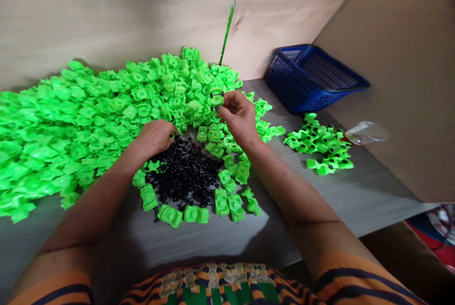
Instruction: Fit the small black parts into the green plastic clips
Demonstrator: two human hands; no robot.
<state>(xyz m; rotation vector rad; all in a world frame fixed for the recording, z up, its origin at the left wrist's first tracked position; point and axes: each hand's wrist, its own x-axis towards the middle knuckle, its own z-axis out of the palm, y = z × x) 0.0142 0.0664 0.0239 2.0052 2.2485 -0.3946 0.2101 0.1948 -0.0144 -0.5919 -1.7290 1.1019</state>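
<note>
Between the thumb and fingers of my right hand (240,115) is a small green toy car body (216,98), held up with black wheels on an axle showing against it. My left hand (156,138) reaches to the upper left edge of a heap of black wheel axles (188,172). Its fingers are bent together at the heap, and what they pinch, if anything, is hidden. Several loose green car bodies (196,215) ring the front and right of the axles. A large mound of the same green bodies (88,115) rises behind and to the left.
A blue plastic basket (302,82) stands tilted against the wall at the back right. Below it lies a group of green cars with black wheels (322,143), beside a clear plastic cup (368,133) on its side. A thin green-marked stick (230,18) leans on the back wall.
</note>
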